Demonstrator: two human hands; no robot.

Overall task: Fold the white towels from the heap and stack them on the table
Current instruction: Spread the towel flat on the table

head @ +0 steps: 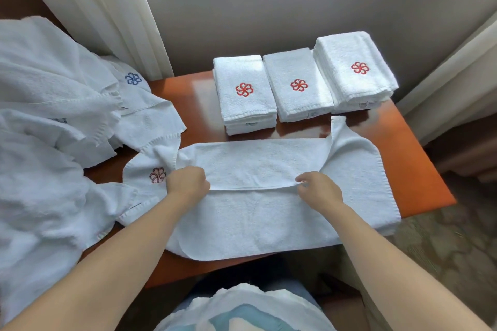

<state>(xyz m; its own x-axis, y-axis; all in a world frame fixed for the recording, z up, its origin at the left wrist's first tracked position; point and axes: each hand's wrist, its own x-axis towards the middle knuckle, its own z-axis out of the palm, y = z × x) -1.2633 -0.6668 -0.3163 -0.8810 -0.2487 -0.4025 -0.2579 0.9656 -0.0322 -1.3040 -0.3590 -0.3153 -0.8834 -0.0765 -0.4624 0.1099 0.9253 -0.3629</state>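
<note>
towel in left hand, right hand

The glossy reddish-brown counter carries three stacks of folded white towels side by side from 12 to 2 o'clock: the left stack, the middle stack and the taller right stack, each topped by a red flower emblem. A spread towel lies across 5 to 8 o'clock, its far long edge folded inward. The heap of loose white towels covers the 9 to 10 o'clock side.
</note>
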